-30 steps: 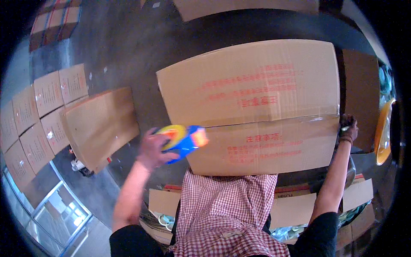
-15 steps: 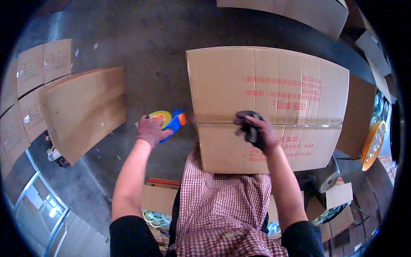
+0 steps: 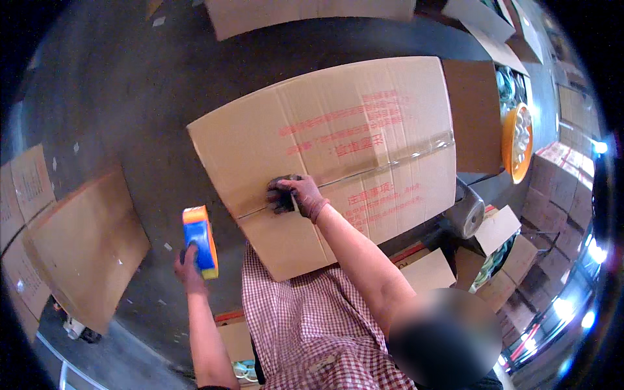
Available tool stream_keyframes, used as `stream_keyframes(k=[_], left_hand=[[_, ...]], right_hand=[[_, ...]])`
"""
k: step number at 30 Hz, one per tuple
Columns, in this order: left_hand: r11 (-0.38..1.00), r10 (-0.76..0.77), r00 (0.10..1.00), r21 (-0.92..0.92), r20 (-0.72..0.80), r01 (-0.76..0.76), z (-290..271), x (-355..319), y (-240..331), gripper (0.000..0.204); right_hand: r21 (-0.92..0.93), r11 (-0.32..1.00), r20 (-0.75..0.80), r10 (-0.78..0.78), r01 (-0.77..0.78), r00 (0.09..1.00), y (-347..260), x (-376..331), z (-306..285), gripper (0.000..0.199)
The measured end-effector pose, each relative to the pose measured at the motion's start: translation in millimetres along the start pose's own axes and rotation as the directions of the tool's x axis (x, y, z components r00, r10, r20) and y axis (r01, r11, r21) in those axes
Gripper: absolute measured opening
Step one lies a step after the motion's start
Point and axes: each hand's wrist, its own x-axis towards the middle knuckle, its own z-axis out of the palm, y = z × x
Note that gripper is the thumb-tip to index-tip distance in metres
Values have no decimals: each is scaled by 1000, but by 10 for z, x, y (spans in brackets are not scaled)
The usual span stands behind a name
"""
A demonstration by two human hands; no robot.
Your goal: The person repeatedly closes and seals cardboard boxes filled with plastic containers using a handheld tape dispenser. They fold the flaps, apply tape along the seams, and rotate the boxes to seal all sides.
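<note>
A large closed cardboard box [image 3: 260,130] with red print lies in front of me, its long seam slanting up to the right. Clear tape [image 3: 422,149] runs along the seam and shines at the right end. My right hand [image 3: 296,196], in a dark-palmed glove, lies on the box over the seam near its left end, fingers stretched to the left. Left of the box, my gloved left hand [image 3: 190,265] grips a blue and orange tape dispenser [image 3: 200,242] held upright, clear of the box. A yellow edge shows at its lower end.
An open box [image 3: 478,117] and an orange basin [image 3: 518,143] of clear items stand right of the box. Below them is a rounded metal object [image 3: 467,214]. A brown carton [image 3: 91,240] stands at left, another carton [image 3: 312,14] at the far edge. Stacked cartons [image 3: 556,201] line the right.
My view has turned, so the box now sits slanted and farther left. My right hand has moved along the seam toward the box's left end. The dispenser has tipped upright.
</note>
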Motion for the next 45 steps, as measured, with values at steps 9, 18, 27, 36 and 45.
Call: stream_keyframes(k=[9, 18, 27, 36, 45], left_hand=[[913, 181, 938, -406, 297, -48, 1156, -1079, 321, 36], [918, 213, 968, -367, 134, -151, 2273, -1504, 283, 17], [941, 226, 960, -293, 166, -171, 2367, -1581, 82, 21], [952, 292, 921, -168, 257, -255, 2288, -1513, -27, 26], [849, 525, 839, -157, 147, -504, 2133, -1535, -296, 69]], right_hand=[[-41, 997, -104, -69, 65, 992, -964, -572, -734, 32], [-53, 996, -57, 65, -68, 996, -1038, -389, -794, 20], [60, 997, -57, -41, 44, 998, -1696, -125, -637, 17], [-134, 984, -92, -127, 114, 988, -1644, -44, -586, 17], [-376, 927, 321, 142, -12, 936, -1632, -565, -622, 39]])
